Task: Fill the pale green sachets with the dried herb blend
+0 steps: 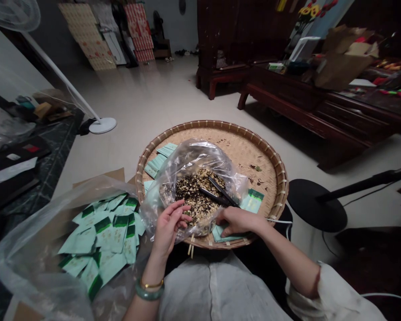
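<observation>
On a round woven bamboo tray (pixel 278 178) lies an open clear plastic bag (pixel 200 151) of loose dark and pale dried mix (pixel 192 191). A black two-armed tool (pixel 217 192), shaped like tongs, rests across the mix. My left hand (pixel 169 225) is held over the bag's near left edge, fingers loosely curved and apart, with nothing seen in them. My right hand (pixel 239 220) reaches down at the tray's near right, its fingers closed on pale green packets (pixel 232 236); the fingertips are partly hidden. The tool's rear end lies close by this hand.
Left of the tray, a large clear bag (pixel 13 263) holds several green packets (pixel 110 236). More packets (pixel 157 162) lie on the tray's left side. A white cable (pixel 279 221) runs by my right wrist. Fan bases stand left (pixel 102 125) and right (pixel 316 205); a low wooden table (pixel 287 100) is beyond.
</observation>
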`<move>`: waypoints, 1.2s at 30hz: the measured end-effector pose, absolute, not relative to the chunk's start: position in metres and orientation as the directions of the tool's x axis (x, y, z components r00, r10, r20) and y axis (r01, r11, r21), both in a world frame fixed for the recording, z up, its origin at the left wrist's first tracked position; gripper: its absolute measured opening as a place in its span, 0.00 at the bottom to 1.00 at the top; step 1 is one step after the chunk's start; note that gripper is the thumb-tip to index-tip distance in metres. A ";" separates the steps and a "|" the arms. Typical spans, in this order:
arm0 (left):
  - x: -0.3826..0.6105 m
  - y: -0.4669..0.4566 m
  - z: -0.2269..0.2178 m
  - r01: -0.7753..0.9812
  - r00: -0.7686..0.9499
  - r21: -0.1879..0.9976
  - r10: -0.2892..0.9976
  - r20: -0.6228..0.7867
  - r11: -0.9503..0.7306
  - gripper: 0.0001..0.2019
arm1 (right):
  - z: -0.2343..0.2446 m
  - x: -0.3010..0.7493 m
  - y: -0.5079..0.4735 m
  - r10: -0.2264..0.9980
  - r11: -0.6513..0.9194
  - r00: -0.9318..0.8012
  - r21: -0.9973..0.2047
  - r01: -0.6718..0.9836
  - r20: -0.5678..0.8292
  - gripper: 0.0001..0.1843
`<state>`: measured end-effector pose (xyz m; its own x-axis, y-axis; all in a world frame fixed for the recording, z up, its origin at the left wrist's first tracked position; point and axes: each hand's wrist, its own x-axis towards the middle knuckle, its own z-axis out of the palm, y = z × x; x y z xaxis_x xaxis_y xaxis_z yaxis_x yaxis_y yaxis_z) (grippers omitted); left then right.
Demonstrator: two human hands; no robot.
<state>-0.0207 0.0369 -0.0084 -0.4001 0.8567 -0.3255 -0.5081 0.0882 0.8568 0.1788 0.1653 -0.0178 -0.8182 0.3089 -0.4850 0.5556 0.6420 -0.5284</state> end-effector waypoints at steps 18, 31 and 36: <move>-0.023 0.036 -0.009 -0.454 -0.392 0.885 0.869 -0.303 0.104 0.19 | -0.002 0.197 0.152 0.523 0.603 -0.834 -0.613 0.510 -0.179 0.05; 0.000 0.029 0.009 -0.008 -0.116 0.999 0.992 0.038 -0.039 0.29 | 0.015 0.126 0.114 0.790 0.155 -0.532 -0.939 -0.308 0.305 0.07; -0.012 0.031 0.008 -0.128 -0.237 0.990 0.967 -0.096 0.066 0.22 | 0.020 0.125 0.129 0.724 0.023 -0.648 -0.948 -0.319 0.236 0.09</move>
<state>-0.0118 0.0315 0.0078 -0.2373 0.9667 -0.0957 -0.1281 0.0665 0.9895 0.1251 0.1286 0.0200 -0.6485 0.7237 0.2361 -0.3188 0.0235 -0.9475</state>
